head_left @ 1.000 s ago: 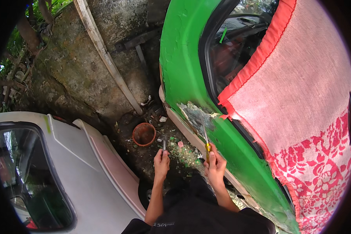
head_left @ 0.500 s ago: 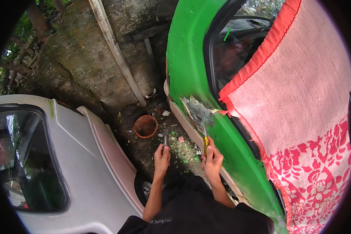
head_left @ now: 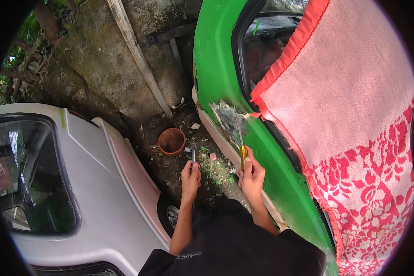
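— Yellow-handled, that tool [head_left: 240, 143]: where does it sit against the right hand [head_left: 251, 177]?

— Its handle is clamped in the closed fingers of the right hand, and the thin metal blade runs up and away from the knuckles onto the scraped grey patch [head_left: 228, 120] of the green car door [head_left: 216, 69], where the paint is gone. The tip lies on that patch, just above the hand.

— And the left hand [head_left: 190, 177]?

— Closed as well, around a small dark tool [head_left: 193, 155] whose metal end sticks up past the fingers. It is held over the ground, beside the right hand but apart from it.

— What lies between them?

— Green paint flakes [head_left: 215, 169] scattered on the dirt, just ahead of both hands.

— Farther out?

— A terracotta pot [head_left: 172, 140] stands on the soil, up and to the left of the left hand. A white car [head_left: 78, 184] fills the space beyond the left forearm. To the right of the right hand, a pink cloth [head_left: 354, 101] with a red floral pattern hangs over the door's window. No labels or signs are legible.
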